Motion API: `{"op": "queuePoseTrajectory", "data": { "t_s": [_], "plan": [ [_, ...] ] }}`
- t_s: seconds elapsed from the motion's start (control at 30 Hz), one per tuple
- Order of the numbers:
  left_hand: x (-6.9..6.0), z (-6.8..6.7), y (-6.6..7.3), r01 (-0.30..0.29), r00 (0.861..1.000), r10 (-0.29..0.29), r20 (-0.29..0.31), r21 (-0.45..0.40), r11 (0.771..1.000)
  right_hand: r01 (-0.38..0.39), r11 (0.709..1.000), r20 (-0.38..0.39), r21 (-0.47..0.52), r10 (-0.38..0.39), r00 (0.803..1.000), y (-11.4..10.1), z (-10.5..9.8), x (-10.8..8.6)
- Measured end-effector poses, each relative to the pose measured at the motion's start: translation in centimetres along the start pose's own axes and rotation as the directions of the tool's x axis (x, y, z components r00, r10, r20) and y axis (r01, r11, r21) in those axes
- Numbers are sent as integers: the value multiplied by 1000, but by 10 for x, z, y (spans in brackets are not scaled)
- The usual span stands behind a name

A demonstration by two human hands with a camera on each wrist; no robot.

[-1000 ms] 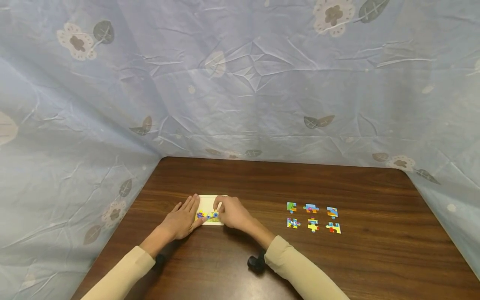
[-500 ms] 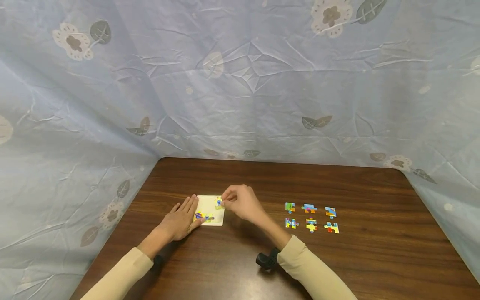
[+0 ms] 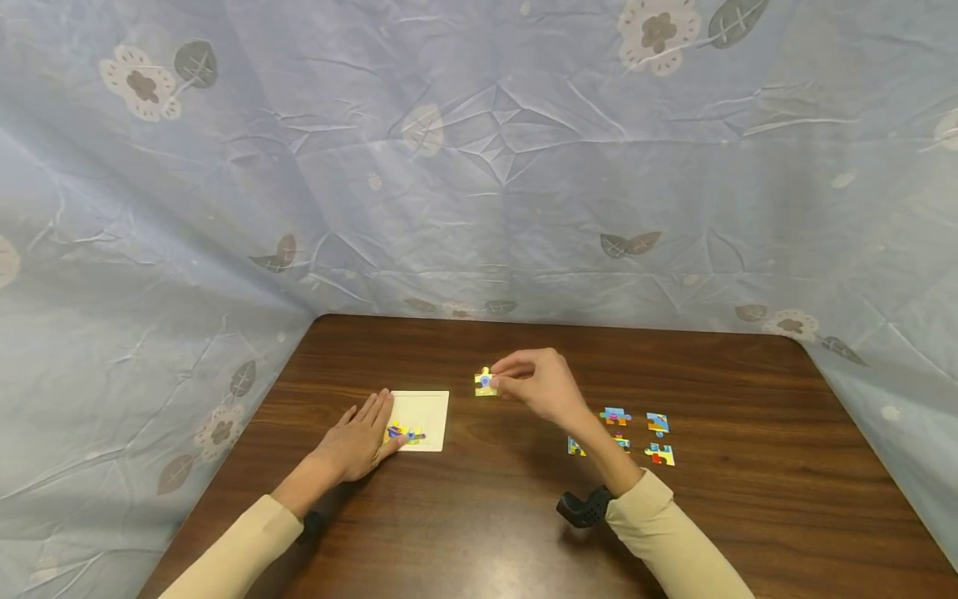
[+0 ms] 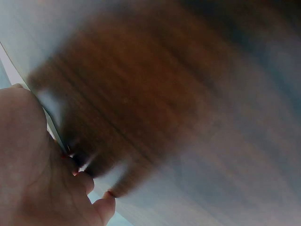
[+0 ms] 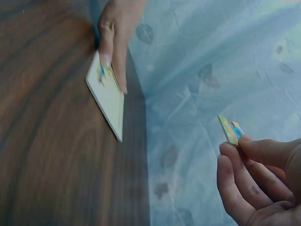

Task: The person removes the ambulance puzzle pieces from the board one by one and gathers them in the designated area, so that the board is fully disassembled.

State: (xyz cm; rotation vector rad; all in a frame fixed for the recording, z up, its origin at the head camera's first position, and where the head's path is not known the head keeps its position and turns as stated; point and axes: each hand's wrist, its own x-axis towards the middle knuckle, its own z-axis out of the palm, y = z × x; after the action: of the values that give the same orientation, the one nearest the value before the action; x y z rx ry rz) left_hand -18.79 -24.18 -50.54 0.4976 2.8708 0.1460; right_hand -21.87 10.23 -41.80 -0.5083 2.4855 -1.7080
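Between thumb and fingers my right hand pinches a yellow jigsaw piece with a blue round mark, raised above the table to the right of the puzzle tray. In the right wrist view the same jigsaw piece shows nearly edge-on. My left hand rests with straight fingers along the left side of the white puzzle tray, its thumb over the lower edge. Some joined jigsaw pieces lie in the tray's lower left, partly hidden by that thumb.
Several loose jigsaw pieces lie on the brown wooden table at the right, some hidden behind my right forearm. A black wrist device hangs under that forearm. A flowered cloth encloses the table at the back and sides.
My right hand has lifted the yellow jigsaw piece out of the tray and carried it right and away from me. The left hand has stayed on the tray.
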Motion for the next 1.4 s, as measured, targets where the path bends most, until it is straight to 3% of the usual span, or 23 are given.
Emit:
{"op": "queuePoseTrajectory", "data": {
  "t_s": [0.23, 0.47, 0.67, 0.87, 1.03, 1.23, 1.4],
  "plan": [
    [1, 2, -1, -3, 1000, 3, 2, -2, 1000, -36, 999, 33, -24, 37, 999, 4, -39, -19],
    [1, 3, -3, -1, 1000, 1, 1, 2, 1000, -54, 988, 61, -144, 63, 996, 16, -82, -42],
    [3, -1, -4, -8, 1000, 8, -26, 17, 1000, -103, 986, 96, -133, 116, 989, 28, -119, -59],
    [3, 3, -2, -9, 1000, 9, -9, 0, 1000, -163, 978, 114, -131, 178, 977, 42, -153, -81],
    [1, 2, -2, 1, 1000, -1, -8, 13, 1000, -252, 964, 144, -89, 263, 954, 58, -168, -96],
    [2, 0, -3, 0, 1000, 0, -9, 4, 1000, -283, 958, 235, -43, 285, 929, 82, -176, -114],
    [1, 3, -2, 1, 1000, -1, -4, -4, 1000, -351, 936, 260, -23, 344, 902, 100, -176, -130]
  ]
}}
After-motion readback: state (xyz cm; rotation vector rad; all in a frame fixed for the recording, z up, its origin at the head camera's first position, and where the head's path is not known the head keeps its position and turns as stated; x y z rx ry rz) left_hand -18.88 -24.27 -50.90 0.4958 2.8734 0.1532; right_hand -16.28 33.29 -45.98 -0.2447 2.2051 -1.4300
